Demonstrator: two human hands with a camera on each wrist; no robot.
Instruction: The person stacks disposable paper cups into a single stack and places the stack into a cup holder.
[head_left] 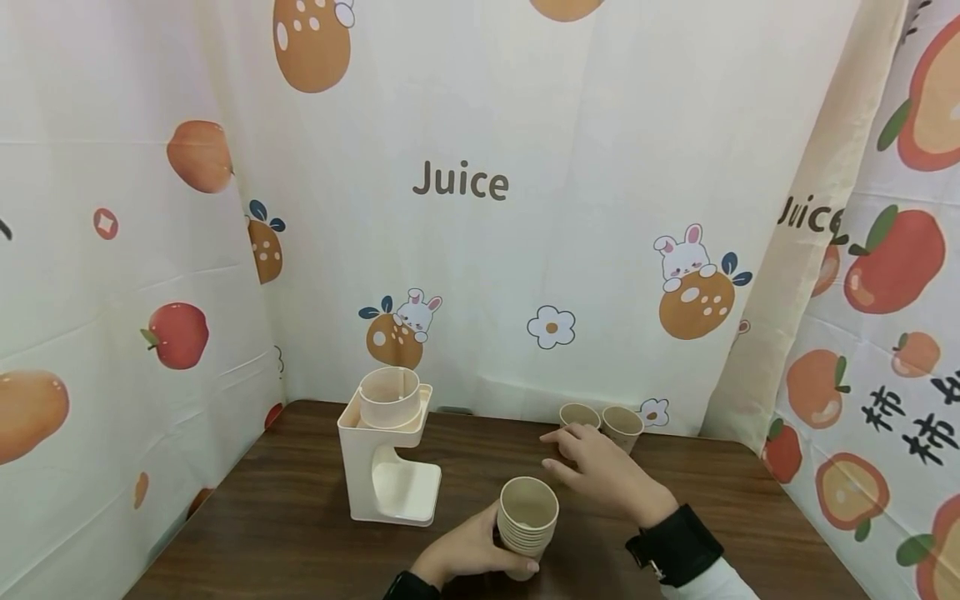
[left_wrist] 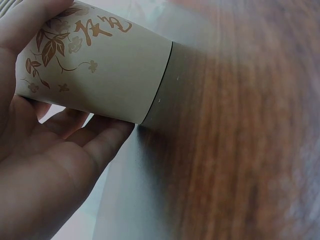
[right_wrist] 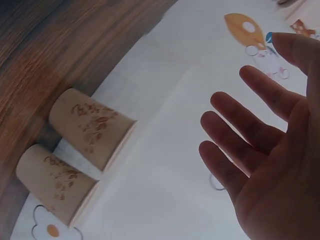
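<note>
My left hand (head_left: 476,546) grips a stack of nested paper cups (head_left: 528,517) near the front of the table. In the left wrist view, the lowest cup (left_wrist: 100,65) shows brown leaf and lettering prints, with its base close over the wood. Fingers curl beneath it and the thumb lies across its upper side. Farther right, my right hand (head_left: 603,467) is held out with fingers spread and nothing in it. Two single paper cups stand upright side by side behind it, the left one (head_left: 579,414) partly covered by the hand and the right one (head_left: 622,423) showing more.
Left of the stack stands a white cup-holder-like stand (head_left: 363,467) with a round white container (head_left: 390,396) on top and a flat foot. All sits on a dark wooden table (head_left: 285,517). Fruit-printed curtains (head_left: 480,267) hang behind and at both sides.
</note>
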